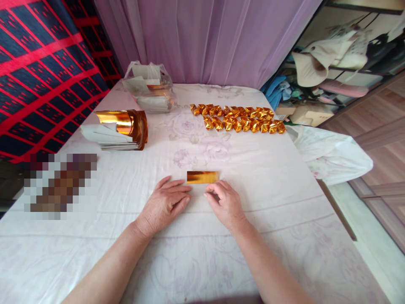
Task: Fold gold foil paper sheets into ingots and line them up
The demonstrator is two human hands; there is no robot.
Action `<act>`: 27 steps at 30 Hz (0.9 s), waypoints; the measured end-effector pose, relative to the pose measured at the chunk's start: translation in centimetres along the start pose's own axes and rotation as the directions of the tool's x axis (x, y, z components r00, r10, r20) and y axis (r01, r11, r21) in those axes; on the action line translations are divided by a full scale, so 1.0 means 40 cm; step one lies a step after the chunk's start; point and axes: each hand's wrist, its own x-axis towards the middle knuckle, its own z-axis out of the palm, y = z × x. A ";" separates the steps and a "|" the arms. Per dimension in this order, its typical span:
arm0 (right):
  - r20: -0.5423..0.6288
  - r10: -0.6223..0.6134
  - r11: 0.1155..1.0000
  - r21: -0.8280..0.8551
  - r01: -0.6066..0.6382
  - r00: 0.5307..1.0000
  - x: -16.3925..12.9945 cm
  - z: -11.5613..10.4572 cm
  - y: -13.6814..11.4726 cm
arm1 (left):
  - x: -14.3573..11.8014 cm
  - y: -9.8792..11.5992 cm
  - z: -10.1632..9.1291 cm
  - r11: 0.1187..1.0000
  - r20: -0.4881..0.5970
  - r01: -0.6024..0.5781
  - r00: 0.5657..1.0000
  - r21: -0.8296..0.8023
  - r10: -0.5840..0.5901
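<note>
Left hand [167, 202] and right hand [226, 202] at a gold foil strip [202, 177] on a cloth-covered table [268, 177].
Left: flat, fingers stretched out, tips just beside the strip's left end; right: curled, thumb and forefinger narrowly apart, by its near right corner (any grip impossible to tell). Farther left, a stack of gold-and-white sheets [125, 128]; far right, two rows of folded gold pieces [246, 124]; behind the stack, a clear bag of sheets [155, 90]; beyond, a purple curtain [202, 42].
</note>
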 end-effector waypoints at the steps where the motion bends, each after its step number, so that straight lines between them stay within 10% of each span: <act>1: 0.006 0.002 1.000 -0.009 -0.002 1.000 0.000 0.001 0.000 | 0.000 0.000 0.000 1.000 -0.001 0.000 1.000 0.000 0.000; 27: 0.035 0.028 0.991 -0.135 -0.023 0.999 0.017 0.012 -0.020 | -0.001 0.009 -0.005 1.000 -0.004 -0.006 1.000 0.005 0.006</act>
